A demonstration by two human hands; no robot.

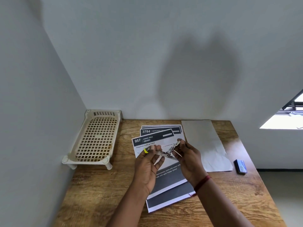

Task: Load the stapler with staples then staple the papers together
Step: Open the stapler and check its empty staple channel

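1. On my feed I see two bare forearms, each ending in a bare hand: the left hand point(146, 167) and the right hand point(188, 163).
2. The right wrist wears a red thread band point(202, 182), which looks wound in several thin strands.
3. A short loose end of red thread point(191, 194) hangs from the band's underside.
4. Finer detail on the fingers is too small for me to tell.
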